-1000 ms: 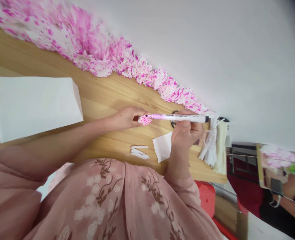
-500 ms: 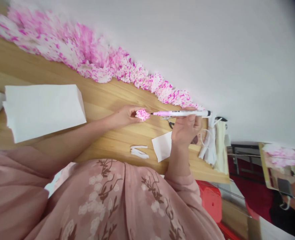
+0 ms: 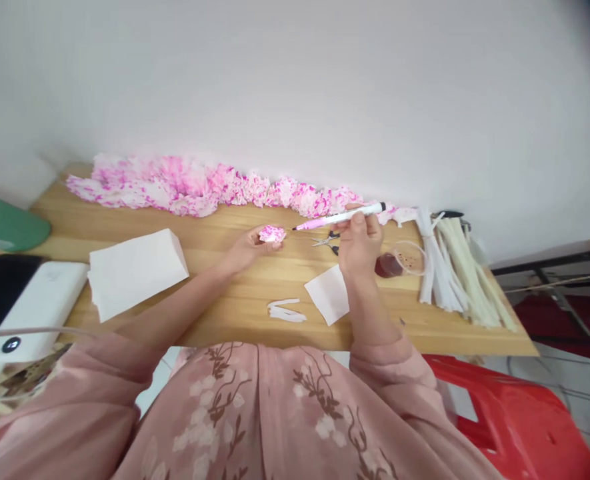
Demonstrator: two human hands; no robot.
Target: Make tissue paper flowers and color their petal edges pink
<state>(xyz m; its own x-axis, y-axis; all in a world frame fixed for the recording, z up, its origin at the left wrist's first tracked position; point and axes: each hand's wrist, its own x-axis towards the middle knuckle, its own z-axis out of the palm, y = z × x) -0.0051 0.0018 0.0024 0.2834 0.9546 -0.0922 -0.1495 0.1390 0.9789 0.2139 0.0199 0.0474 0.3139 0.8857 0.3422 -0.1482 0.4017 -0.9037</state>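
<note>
My left hand (image 3: 251,249) is closed on a small ruffled paper flower (image 3: 273,234), white with bright pink spots. In my right hand (image 3: 361,240) is a white and pink marker pen (image 3: 353,214), held nearly level. Its dark tip points at the flower, with a small gap between them. Beyond my right fingers, small scissors (image 3: 331,241) lie on the wooden table (image 3: 235,293). Close to my right wrist rests a square white paper sheet (image 3: 329,295), and to its left are several thin white strips (image 3: 285,310).
Pink-spotted paper flowers (image 3: 175,187) line the wall. At left are a white paper stack (image 3: 135,273), a white power bank (image 3: 37,310), a black phone (image 3: 5,287) and a green container (image 3: 7,223). Bundled white strips (image 3: 437,267) lie right. A red stool (image 3: 519,413) stands below.
The view has levelled and shifted, bringing the power bank and green container into sight. The marker's tip has drawn back a little from the flower. Both hands keep their hold.
</note>
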